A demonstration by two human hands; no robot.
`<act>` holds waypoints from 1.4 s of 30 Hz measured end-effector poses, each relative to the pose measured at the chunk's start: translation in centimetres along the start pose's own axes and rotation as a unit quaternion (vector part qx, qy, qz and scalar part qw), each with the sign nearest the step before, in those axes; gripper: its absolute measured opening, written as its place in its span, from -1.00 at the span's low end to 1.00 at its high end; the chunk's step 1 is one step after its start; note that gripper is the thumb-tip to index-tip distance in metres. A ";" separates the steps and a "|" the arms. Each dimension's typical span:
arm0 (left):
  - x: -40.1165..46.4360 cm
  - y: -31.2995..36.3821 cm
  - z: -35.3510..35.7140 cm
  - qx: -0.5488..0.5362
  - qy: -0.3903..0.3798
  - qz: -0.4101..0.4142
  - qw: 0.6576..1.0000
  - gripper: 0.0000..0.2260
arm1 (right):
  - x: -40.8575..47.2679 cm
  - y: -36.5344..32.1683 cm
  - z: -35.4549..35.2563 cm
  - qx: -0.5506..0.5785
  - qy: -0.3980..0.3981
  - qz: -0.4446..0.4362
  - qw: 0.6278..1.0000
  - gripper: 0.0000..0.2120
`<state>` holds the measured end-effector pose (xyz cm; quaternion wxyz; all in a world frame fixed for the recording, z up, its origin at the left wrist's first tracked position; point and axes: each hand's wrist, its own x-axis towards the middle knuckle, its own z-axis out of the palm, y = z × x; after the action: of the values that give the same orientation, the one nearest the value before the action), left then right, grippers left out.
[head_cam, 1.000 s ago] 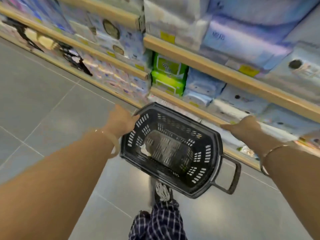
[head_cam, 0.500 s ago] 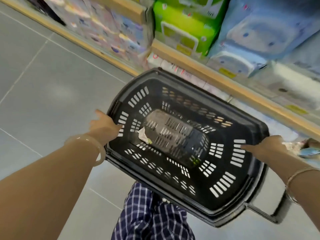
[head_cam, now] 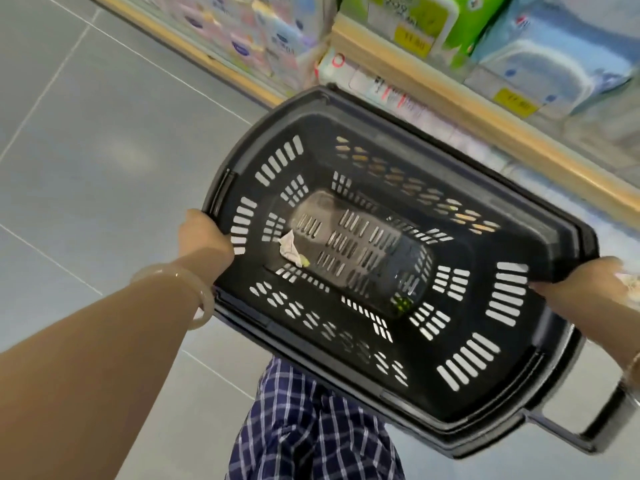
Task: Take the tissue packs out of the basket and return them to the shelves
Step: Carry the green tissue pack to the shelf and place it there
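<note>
While both hands are gripping the black basket [head_cam: 398, 403] by its rim, L hand [head_cam: 204, 237] at 9 o'clock & R hand [head_cam: 585, 289] at 3, it's hanging over grey floor tiles [head_cam: 104, 150]. Tissue packs [head_cam: 540, 64] are sitting on wooden shelves [head_cam: 460, 109] at 1 o'clock; paper scrap [head_cam: 289, 249] is lying inside.

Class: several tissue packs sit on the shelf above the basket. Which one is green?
The green pack at the top, left of the pale blue pack. It alone is bright green; those beside it are blue or pastel.

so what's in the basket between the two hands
Head view: between left hand and right hand, the basket holds only a crumpled paper scrap; no tissue packs.
</note>
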<state>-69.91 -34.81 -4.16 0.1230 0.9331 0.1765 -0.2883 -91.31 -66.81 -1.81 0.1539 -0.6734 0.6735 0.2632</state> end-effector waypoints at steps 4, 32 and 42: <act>0.4 -2.4 -4.5 -0.009 0.014 -0.045 0.999 -0.62 | -3.9 -4.1 -1.7 0.037 -0.035 -0.012 0.999 -0.24; 34.3 -7.2 -42.4 0.009 0.119 0.012 0.993 -0.61 | -27.7 -49.8 0.9 -0.255 -0.010 -0.235 0.938 -0.51; 47.2 -5.4 -42.1 0.017 0.114 0.034 0.993 -0.73 | -27.0 -59.0 6.1 -0.324 -0.042 -0.226 0.918 -0.47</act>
<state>-14.81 -3.74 1.50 0.0960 0.9673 0.1528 -0.1782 -32.63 -38.41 -0.30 0.0106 -0.8089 0.3746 0.4531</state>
